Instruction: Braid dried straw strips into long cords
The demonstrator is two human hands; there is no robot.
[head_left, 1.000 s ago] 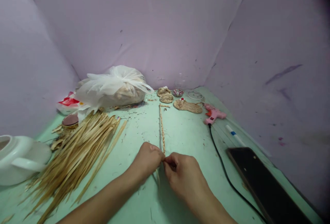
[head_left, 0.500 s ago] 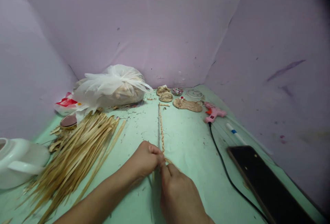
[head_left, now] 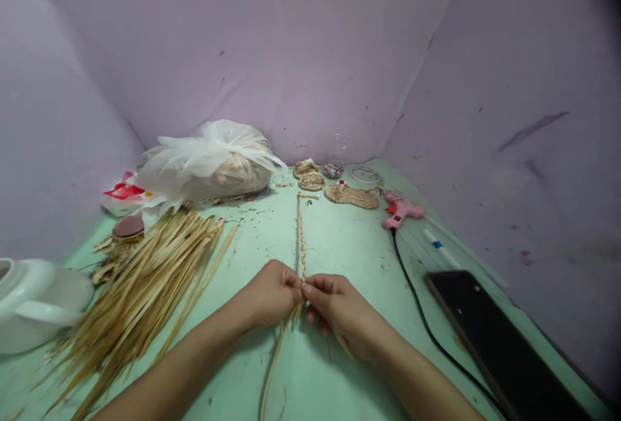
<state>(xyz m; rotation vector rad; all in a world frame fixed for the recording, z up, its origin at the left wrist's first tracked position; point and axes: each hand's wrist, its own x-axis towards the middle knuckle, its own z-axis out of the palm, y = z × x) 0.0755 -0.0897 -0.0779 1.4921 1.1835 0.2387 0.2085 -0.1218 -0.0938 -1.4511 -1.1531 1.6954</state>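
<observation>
A thin straw braid [head_left: 301, 233] runs straight toward me down the middle of the table, its far end bent to the right. At its near end my left hand [head_left: 276, 291] pinches it from the left. My right hand [head_left: 339, 308] grips the same spot from the right, thumb and forefinger closed, the other fingers curled below. Loose straw strands [head_left: 272, 356] trail out under my hands, one hanging long toward the near edge. A short strand also shows beneath my right palm. The exact crossing of strands is hidden by my fingertips.
Dry straw strips [head_left: 150, 285] lie at left beside a white jug [head_left: 39, 304]. Behind are a filled plastic bag [head_left: 213, 162], a woven sole [head_left: 352, 196], coiled straw pieces [head_left: 310, 180] and beads [head_left: 333, 171]. At right sit a pink glue gun [head_left: 402, 207], its cord and a phone [head_left: 495, 343].
My right hand has swung from below the braid's end to its right side, fingers turned inward. A long strand now hangs toward me. My left hand stays nearly in place.
</observation>
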